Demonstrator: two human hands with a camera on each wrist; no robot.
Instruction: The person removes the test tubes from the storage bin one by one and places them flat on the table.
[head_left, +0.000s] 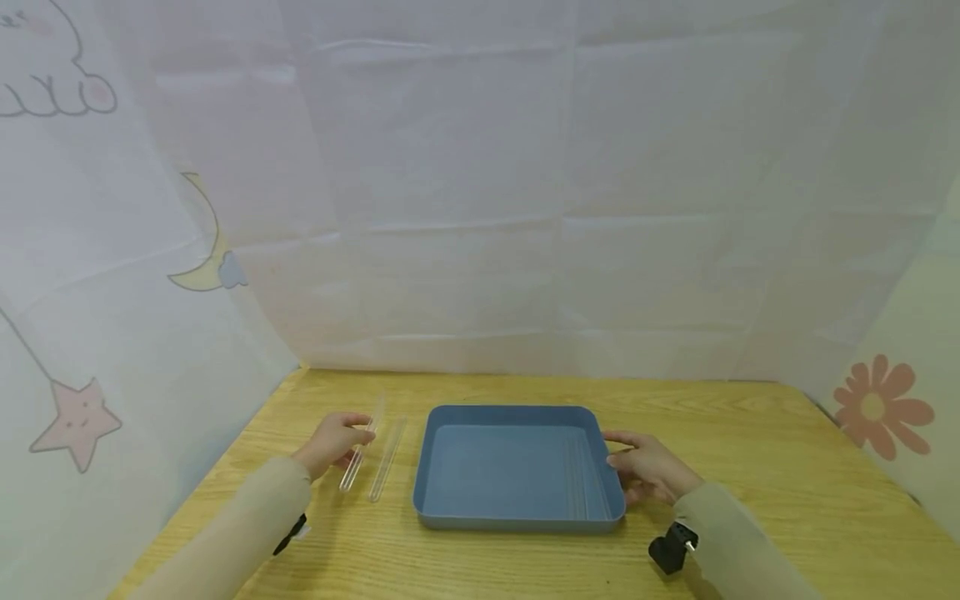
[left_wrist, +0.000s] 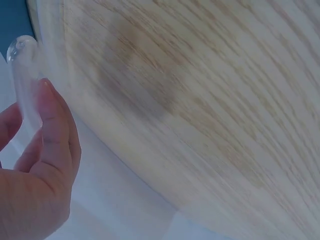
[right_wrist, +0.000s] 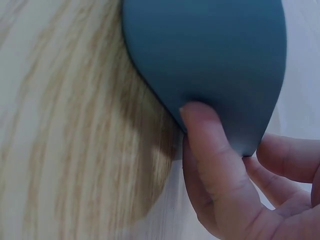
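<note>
My left hand [head_left: 335, 443] pinches a clear test tube [head_left: 351, 471], left of the tray. In the left wrist view the tube's rounded end [left_wrist: 22, 47] sticks up past the fingertips. A second clear tube [head_left: 387, 458] lies on the table between that hand and the blue tray [head_left: 517, 526]. Inside the tray, near its right wall, several clear tubes [head_left: 576, 479] lie side by side, hard to tell apart. My right hand [head_left: 651, 468] holds the tray's right side; in the right wrist view one finger presses the outer wall [right_wrist: 215, 60] and another touches its edge.
The wooden table [head_left: 480, 567] has a far edge close behind the tray. A pale printed sheet [head_left: 480, 208] hangs at the back and along both sides. Black wrist devices, such as the right one [head_left: 672, 548], hang under the sleeves.
</note>
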